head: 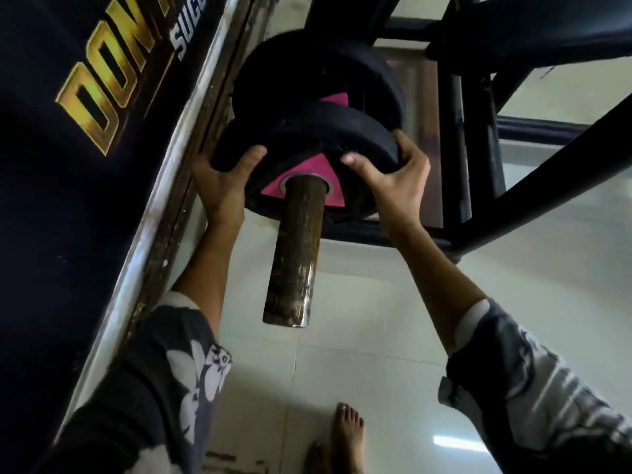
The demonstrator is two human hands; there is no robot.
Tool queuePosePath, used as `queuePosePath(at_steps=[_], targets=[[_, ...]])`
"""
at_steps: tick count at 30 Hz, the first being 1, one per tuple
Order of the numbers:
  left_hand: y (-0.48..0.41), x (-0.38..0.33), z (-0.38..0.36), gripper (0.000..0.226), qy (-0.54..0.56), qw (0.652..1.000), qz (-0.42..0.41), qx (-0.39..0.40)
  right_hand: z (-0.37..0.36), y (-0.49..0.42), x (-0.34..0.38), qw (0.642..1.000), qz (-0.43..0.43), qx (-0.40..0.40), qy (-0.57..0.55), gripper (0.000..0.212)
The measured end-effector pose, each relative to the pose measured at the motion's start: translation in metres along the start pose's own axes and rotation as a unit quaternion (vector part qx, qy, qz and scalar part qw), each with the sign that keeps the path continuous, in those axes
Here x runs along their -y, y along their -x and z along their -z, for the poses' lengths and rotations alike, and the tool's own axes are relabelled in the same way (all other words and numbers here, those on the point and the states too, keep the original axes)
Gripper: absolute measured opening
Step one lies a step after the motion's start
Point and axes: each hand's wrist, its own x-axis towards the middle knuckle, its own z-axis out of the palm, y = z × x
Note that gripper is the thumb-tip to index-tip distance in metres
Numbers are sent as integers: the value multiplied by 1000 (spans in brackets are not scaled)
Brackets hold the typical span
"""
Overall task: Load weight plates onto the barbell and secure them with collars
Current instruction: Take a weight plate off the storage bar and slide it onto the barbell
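Note:
A rusty brown barbell sleeve (295,254) points toward me, its bare end low in the middle of the view. A black weight plate with a pink centre (301,145) sits on the sleeve. My left hand (224,186) grips its left rim and my right hand (393,179) grips its right rim. Behind it a larger black plate (318,73) is on the same sleeve, a pink patch showing between the two. No collar is in view.
A dark banner with gold lettering (85,107) and a metal frame edge (178,172) run along the left. A black steel rack frame (478,186) stands behind and to the right. White floor tiles (376,302) lie below, with bare feet (345,436) near the bottom.

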Motion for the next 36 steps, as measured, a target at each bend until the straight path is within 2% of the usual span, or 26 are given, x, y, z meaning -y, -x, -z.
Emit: queuePosePath(at_steps=[3,5,7,9,13,16,19,21,24,26,28,32,36], targets=[[8,-3,-1,53,22,998,-48,-22,-4,8,0,999,-1,-51,-3,44],[20,-4,7,43,32,997,-62,-29,-4,23,-1,998,-3,-57,-16,39],[37,-4,22,27,22,996,-89,-21,-1,48,-1,998,-7,-60,-29,36],[54,-4,42,27,8,994,-109,6,3,75,3,997,-25,-61,-35,40],[104,-3,85,14,-12,995,-97,-5,14,137,19,994,-75,-46,-68,51],[154,-15,116,10,-46,994,-93,-18,27,182,40,990,-110,-20,-80,44],[196,-49,135,9,-53,995,-74,-30,47,212,74,990,-120,-3,-69,40],[223,-84,139,22,-62,995,-72,-31,70,227,113,992,-111,-2,-66,34],[263,-150,135,35,-67,995,-67,-19,115,247,178,992,-102,-27,-63,39],[295,-200,127,37,-68,995,-74,-2,155,261,226,993,-91,-54,-61,41],[326,-246,111,39,-64,993,-94,16,198,272,266,991,-81,-80,-65,36],[384,-308,68,46,-40,988,-140,56,279,284,317,988,-54,-130,-62,54],[435,-351,5,37,-3,982,-167,85,364,281,344,984,-25,-167,-57,48]])
